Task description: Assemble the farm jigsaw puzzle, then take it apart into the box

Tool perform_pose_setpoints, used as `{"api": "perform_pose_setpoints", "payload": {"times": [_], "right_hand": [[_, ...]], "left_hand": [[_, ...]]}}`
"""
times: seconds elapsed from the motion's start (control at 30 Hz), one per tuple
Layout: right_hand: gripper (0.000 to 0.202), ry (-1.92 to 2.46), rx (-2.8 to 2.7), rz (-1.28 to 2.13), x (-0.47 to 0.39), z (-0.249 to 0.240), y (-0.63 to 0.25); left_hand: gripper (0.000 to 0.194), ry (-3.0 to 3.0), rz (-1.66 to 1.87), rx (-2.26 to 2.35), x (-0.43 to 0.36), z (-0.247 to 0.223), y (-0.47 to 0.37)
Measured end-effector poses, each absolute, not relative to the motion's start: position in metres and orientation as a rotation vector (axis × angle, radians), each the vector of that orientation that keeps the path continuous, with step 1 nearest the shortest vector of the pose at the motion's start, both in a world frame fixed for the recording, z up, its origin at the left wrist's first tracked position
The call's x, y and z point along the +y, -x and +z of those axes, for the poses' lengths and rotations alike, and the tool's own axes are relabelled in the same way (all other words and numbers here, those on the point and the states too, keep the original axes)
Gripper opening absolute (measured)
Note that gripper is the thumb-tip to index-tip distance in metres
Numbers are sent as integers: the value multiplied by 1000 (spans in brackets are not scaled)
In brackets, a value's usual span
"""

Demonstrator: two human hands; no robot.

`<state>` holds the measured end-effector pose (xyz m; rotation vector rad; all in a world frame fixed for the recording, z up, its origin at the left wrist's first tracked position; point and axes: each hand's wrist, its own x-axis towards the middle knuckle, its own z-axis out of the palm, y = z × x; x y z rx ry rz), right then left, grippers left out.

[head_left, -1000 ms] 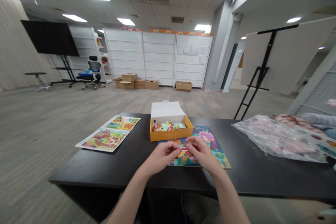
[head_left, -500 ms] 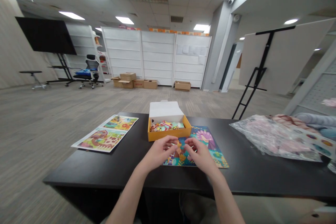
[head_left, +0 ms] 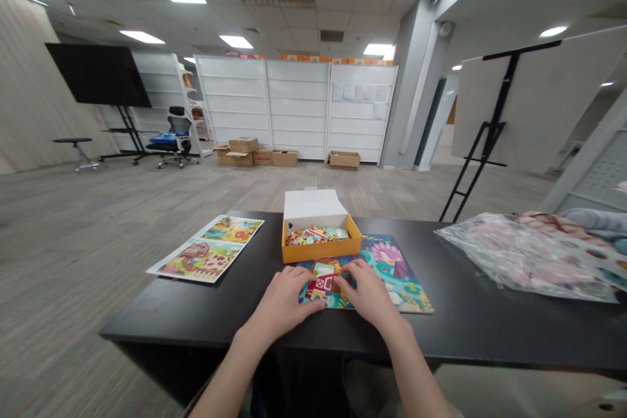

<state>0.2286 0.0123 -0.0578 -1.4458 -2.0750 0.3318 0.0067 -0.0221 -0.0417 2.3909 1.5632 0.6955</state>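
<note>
My left hand [head_left: 287,294] rests at the left side of a colourful picture board [head_left: 392,268], its thumb and fingers apart. Beside its fingertips lie joined puzzle pieces [head_left: 322,282] with a red barn on them. My right hand [head_left: 367,289] is bent over the same pieces, fingertips closed on a small yellow-orange puzzle piece [head_left: 337,269] at their right edge; fingers partly hide it. Just behind the hands stands an orange box [head_left: 321,251] with its white lid raised, holding many loose puzzle pieces [head_left: 316,235].
A printed picture sheet [head_left: 210,248] lies on the black table [head_left: 196,310] to the left. On the right, a clear plastic bag [head_left: 529,255] with pink contents lies near rolled fabric. A black stand [head_left: 482,144] holding a board rises behind the table.
Both hands have come down onto the picture board from just above it. The small piece held between them is now against the barn pieces. The view has shifted slightly left.
</note>
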Motion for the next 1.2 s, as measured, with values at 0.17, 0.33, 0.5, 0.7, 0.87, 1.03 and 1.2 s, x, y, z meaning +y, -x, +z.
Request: {"api": "perform_pose_setpoints", "payload": {"times": [0.17, 0.33, 0.5, 0.7, 0.87, 1.03, 1.2], "right_hand": [[27, 1569, -2062, 204, 18, -58, -219], [19, 1596, -2054, 265, 26, -60, -218], [17, 1490, -1939, 563, 33, -64, -225], [13, 1300, -1761, 752, 34, -69, -232], [18, 1312, -1672, 837, 33, -65, -236], [27, 1233, -1564, 1034, 30, -61, -238], [27, 1214, -1572, 1105, 30, -64, -237]], "left_hand": [[37, -2410, 713, 1411, -18, -43, -15], [36, -2381, 737, 1407, -15, -42, -22], [41, -2332, 751, 1380, -14, -44, -21], [40, -2291, 759, 1368, -11, -44, -23], [29, -2269, 774, 1331, -11, -43, -25], [45, -2203, 804, 1360, -10, -44, -27], [61, -2191, 814, 1444, -9, -46, -32]]}}
